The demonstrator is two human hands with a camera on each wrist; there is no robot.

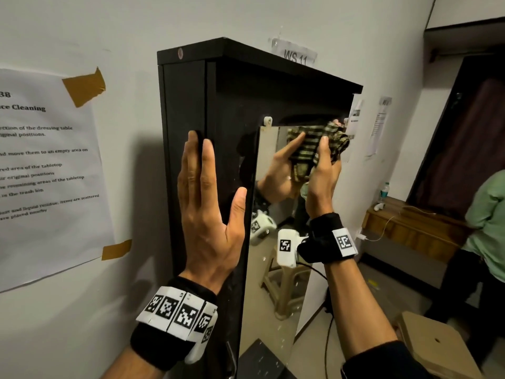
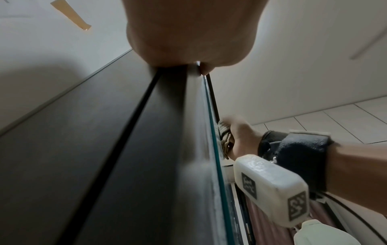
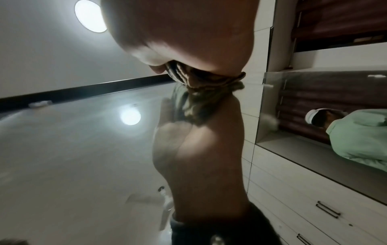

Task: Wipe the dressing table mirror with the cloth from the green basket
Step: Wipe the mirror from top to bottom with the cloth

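Note:
A tall mirror (image 1: 276, 269) is fixed to the front of a black cabinet (image 1: 185, 105) of the dressing table. My right hand (image 1: 323, 173) grips a bunched green-and-black checked cloth (image 1: 337, 138) and presses it against the mirror's top right corner. The glass reflects the hand and cloth. My left hand (image 1: 210, 203) lies flat with straight fingers on the cabinet's left front edge, the thumb by the mirror's edge. In the left wrist view the palm (image 2: 188, 33) rests on the cabinet edge (image 2: 167, 149), and the cloth (image 2: 225, 137) touches the glass. The right wrist view shows the cloth (image 3: 209, 82) squeezed against the mirror (image 3: 73, 149).
A taped paper notice (image 1: 46, 173) hangs on the wall to the left. At the right stands a person in a green shirt (image 1: 489, 228) beside a wooden ledge (image 1: 410, 228) with a bottle (image 1: 384, 191). A cardboard box (image 1: 437, 346) sits low right.

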